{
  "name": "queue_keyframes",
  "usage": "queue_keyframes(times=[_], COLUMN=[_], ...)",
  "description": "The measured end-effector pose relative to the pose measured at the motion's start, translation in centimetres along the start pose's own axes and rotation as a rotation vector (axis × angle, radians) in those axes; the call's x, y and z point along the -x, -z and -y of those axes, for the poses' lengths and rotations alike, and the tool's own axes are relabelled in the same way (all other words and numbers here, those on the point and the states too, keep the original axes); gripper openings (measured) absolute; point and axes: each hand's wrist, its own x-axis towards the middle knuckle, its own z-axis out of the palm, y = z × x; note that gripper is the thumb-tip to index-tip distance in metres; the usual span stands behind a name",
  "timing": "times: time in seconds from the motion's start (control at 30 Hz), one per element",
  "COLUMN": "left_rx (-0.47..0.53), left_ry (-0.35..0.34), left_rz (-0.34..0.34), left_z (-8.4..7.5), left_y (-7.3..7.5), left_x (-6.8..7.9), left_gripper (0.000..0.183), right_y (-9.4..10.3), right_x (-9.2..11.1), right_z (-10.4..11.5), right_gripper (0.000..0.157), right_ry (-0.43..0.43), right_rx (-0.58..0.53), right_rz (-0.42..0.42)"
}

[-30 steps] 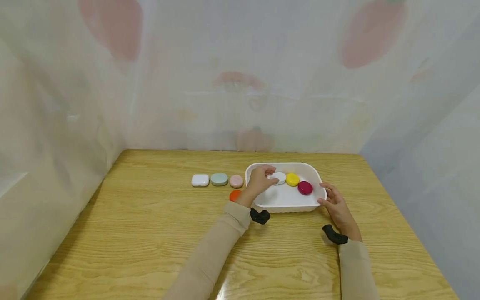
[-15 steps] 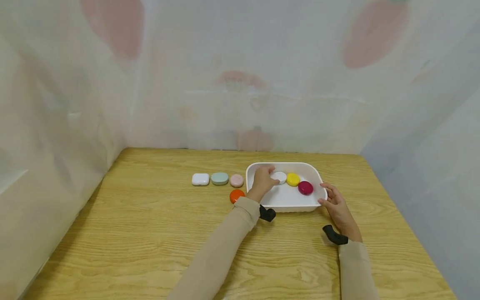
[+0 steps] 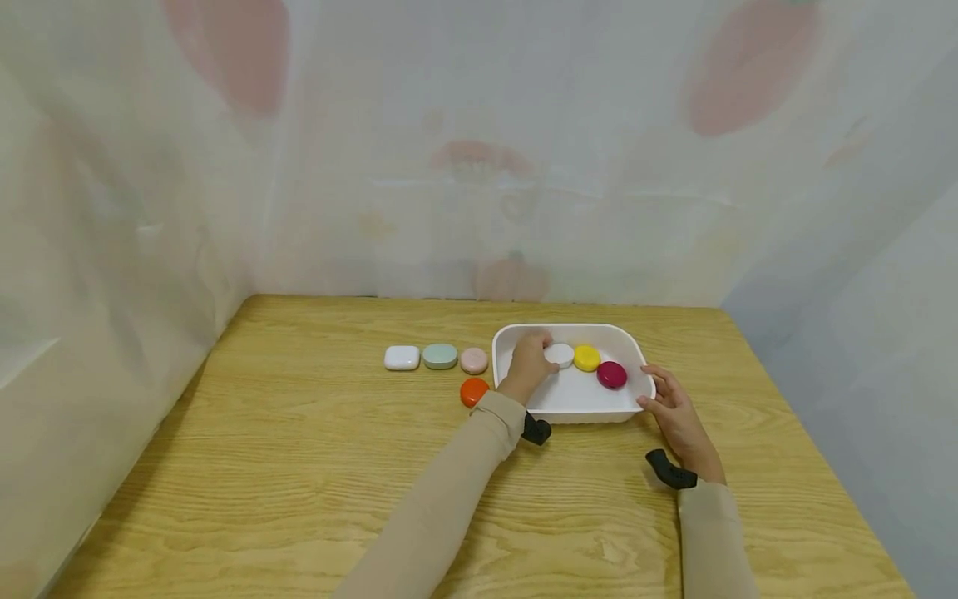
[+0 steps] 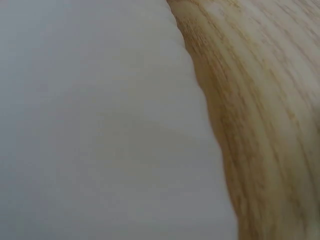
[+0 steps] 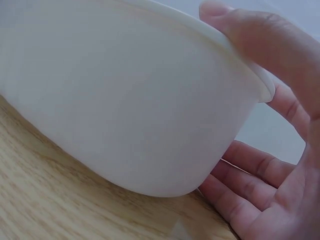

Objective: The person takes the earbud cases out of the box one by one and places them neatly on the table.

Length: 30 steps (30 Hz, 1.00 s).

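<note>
A white plastic tray (image 3: pixel 576 399) with rounded corners stands on the table. My left hand (image 3: pixel 530 366) reaches over its left side and pinches a small white oval case (image 3: pixel 561 356), thumb at the near side and fingers at the far side. To the right of that case, also in the tray, lie a round yellow case (image 3: pixel 587 358) and a round crimson case (image 3: pixel 612 375). My right hand (image 3: pixel 677 416) grips the tray's right end. In the right wrist view its thumb (image 5: pixel 270 40) lies on the rim and the other fingers are against the outer wall.
Left of the tray, a white case (image 3: pixel 402 358), a pale green oval case (image 3: pixel 440 357) and a round pink case (image 3: pixel 474 360) form a row. A round orange case (image 3: pixel 475 392) sits in front of the pink one, near the left sleeve. Patterned sheeting (image 3: pixel 479 208) rises behind the table.
My left hand has moved slightly right, its thumb and fingers closing around the white oval case. The right hand keeps its grip on the tray.
</note>
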Motion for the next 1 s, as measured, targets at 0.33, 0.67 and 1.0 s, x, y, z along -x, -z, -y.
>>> queue_keyframes(times=[0.33, 0.67, 1.0], left_rx=[0.011, 0.151, 0.298], left_ry=[-0.02, -0.163, -0.207], left_rz=[0.048, 0.051, 0.148], left_z=[-0.6, -0.2, 2.0], left_y=[1.5, 4.6, 7.5], left_x=[0.9, 2.2, 3.3], left_gripper=[0.039, 0.042, 0.043], right_y=[0.0, -0.1, 0.0], right_x=[-0.1, 0.0, -0.1], right_z=[-0.1, 0.2, 0.0], right_gripper=[0.043, 0.043, 0.045], right_ry=[0.004, 0.014, -0.016], right_rx=[-0.006, -0.014, 0.013], right_rz=[0.009, 0.006, -0.008])
